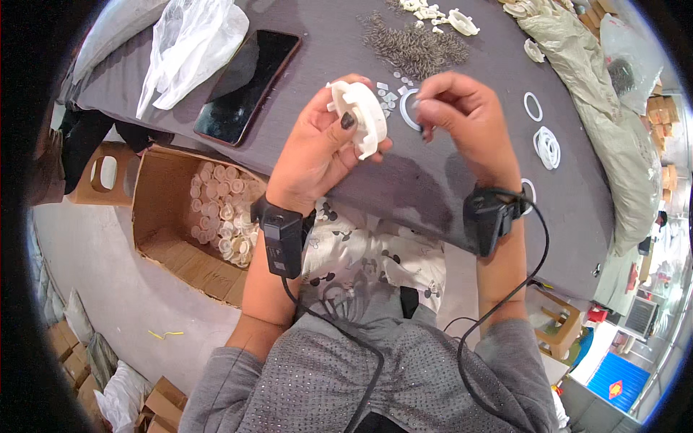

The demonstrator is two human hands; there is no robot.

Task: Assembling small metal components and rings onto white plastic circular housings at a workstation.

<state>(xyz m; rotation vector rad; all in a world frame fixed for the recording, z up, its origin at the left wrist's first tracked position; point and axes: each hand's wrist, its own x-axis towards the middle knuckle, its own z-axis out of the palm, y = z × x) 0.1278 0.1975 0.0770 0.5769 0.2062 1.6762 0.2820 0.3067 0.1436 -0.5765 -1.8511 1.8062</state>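
My left hand is closed around a white round plastic part, tilted on its side, with tabs sticking out from its rim. The thumb presses on its inner face. To the right, my right hand is raised over the table with thumb and fingers pinched together. Whatever sits in that pinch is too small to make out. A white ring shows just left of those fingertips, partly covered by them. Small clear pieces are scattered between the two hands. Beyond them is a pile of small metal springs.
On the grey tabletop, a dark phone and a white plastic bag are at left. More white rings lie at right beside a woven sack. Below the left edge, a cardboard box holds several white parts.
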